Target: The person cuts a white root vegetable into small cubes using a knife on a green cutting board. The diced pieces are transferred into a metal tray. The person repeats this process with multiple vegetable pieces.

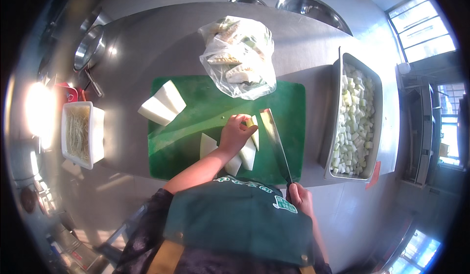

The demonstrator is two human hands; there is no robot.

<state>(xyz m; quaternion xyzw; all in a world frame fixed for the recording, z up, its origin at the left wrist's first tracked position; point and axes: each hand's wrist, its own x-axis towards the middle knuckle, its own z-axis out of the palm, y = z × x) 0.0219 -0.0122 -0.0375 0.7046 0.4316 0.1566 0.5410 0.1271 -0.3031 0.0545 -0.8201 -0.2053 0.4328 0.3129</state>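
Note:
My left hand (pixel 238 133) grips a narrow strip of pale melon or gourd (pixel 254 127) by its upper end, over the green cutting board (pixel 191 97). In my right hand (pixel 300 197) is the handle of a long knife (pixel 276 141), its blade lying to the right of the strip and pointing away from me. Several peeled white pieces (pixel 248 154) lie under and beside my left wrist, partly hidden by it. Two larger white wedges (pixel 165 101) rest side by side across the board's left edge. A clear plastic bag (pixel 240 57) holding seedy scraps overlaps the board's far edge.
On the right of the steel table (pixel 147 42) stands a deep metal tray (pixel 337 127) of pale cubes. A white tub (pixel 97 134) of thin shreds sits at the left, with a metal bowl (pixel 88 48) behind it. More metal bowls (pixel 312 9) are beyond the far edge.

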